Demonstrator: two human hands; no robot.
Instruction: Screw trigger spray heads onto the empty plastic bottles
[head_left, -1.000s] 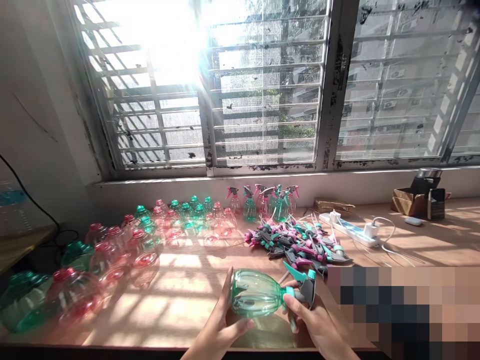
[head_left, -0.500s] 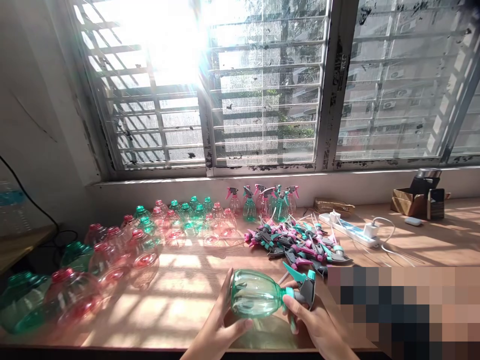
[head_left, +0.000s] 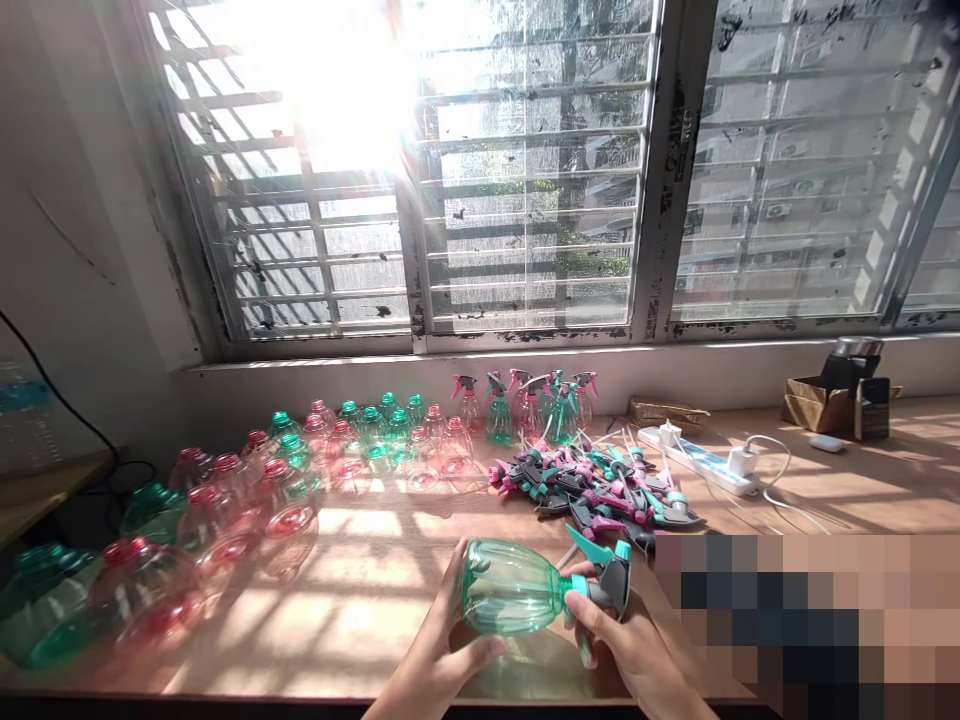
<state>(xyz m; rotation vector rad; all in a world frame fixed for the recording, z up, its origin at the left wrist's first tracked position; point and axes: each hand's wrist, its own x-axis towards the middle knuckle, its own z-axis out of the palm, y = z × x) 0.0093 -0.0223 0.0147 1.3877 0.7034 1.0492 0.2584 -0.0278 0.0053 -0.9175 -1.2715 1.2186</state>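
Note:
A clear green spray bottle lies sideways in the air above the table's front edge, its base to the left. My left hand is closed around the base end, fingers behind it and thumb below. At the neck, my right hand pinches the teal collar of the grey and teal spray head. The head sits on the bottle's neck, its teal trigger pointing up and left. Beyond the hands lies a heap of loose grey, pink and teal spray heads.
Open pink bottles and green bottles stand across the left side. Several bottles with heads stand by the wall. A white power strip with cables, a cardboard box and a phone are at right.
The green bottle has turned slightly about its long axis between my hands; its highlights have shifted. Both hands stay in nearly the same place.

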